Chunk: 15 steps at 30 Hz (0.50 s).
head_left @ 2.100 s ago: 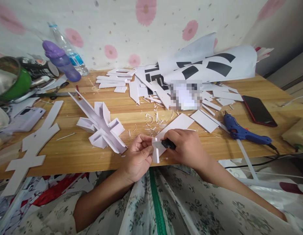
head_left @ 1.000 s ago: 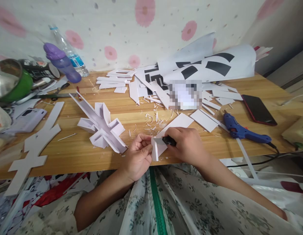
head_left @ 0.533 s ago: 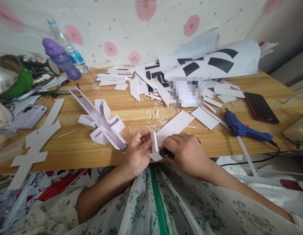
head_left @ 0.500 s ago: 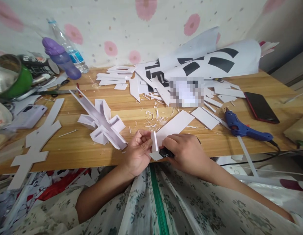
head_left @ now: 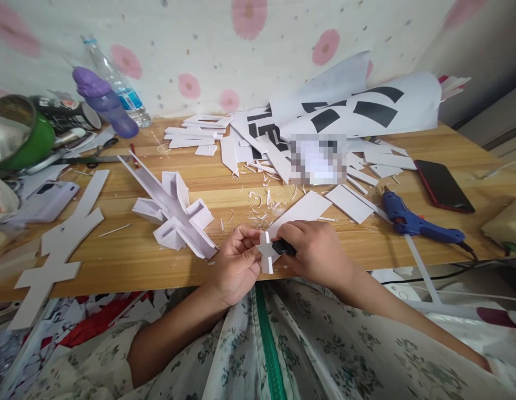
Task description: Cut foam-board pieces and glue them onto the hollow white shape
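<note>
My left hand (head_left: pixel 239 264) pinches a small white foam-board strip (head_left: pixel 267 265) that stands on end at the table's front edge. In my right hand (head_left: pixel 318 253) is a utility knife (head_left: pixel 284 247) with a black handle, gripped in closed fingers. Its grey blade lies across the strip near my left thumb. Just behind my hands a larger white board piece (head_left: pixel 303 210) lies flat. To the left stands a white built-up letter shape (head_left: pixel 174 208) with raised walls.
A blue glue gun (head_left: pixel 420 218) and a dark phone (head_left: pixel 444 186) lie at the right. White offcuts (head_left: pixel 195 130) and printed paper (head_left: pixel 357 108) fill the back. A flat white cut-out (head_left: pixel 61 244), scissors (head_left: pixel 93 158), bottles (head_left: pixel 111 105) and a green pot (head_left: pixel 36 133) are at the left.
The knife blade has moved up along the strip, from its lower end to across its middle. My left hand still holds the strip, whose lower end now shows below the blade.
</note>
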{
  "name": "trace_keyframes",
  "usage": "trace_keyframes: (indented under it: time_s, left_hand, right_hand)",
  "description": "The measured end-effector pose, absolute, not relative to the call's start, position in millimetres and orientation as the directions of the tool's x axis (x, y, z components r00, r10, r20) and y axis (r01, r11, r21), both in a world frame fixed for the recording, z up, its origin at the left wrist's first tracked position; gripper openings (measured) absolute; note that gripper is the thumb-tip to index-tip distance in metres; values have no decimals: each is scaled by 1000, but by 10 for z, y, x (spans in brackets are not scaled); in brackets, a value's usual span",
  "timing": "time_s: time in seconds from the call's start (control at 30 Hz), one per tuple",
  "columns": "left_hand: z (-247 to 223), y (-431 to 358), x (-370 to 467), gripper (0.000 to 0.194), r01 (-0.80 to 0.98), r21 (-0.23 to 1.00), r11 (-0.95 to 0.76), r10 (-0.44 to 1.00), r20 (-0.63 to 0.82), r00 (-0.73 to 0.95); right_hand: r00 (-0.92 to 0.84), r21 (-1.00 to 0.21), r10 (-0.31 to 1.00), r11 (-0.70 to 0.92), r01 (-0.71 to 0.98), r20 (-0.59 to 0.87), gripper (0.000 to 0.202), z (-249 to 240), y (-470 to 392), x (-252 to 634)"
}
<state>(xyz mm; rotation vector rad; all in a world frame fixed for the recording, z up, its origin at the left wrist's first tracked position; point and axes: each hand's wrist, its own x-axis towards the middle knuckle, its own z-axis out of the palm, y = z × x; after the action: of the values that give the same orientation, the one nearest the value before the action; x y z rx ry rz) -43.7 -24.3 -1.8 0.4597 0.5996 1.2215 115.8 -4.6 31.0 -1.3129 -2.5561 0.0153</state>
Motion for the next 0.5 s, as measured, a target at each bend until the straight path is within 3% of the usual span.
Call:
trace_keyframes:
  time_s: [0.37,0.43,0.5]
  left_hand:
    - [-43,-273,-464,29,-687,665,294,954,-156,257]
    - [-39,-282,-456,29,-677,682,277,960,-167,224]
    - [-38,-295,-436,29,-674,698,241,970,-173,169]
  right_hand:
    - [-406,-107,881,440,892,242,13,299,132,1190]
    - [-344,-177,905,391,903,249,12,314,145,1227]
    - [-307,-321,921,373,871,239,11,347,121,1269]
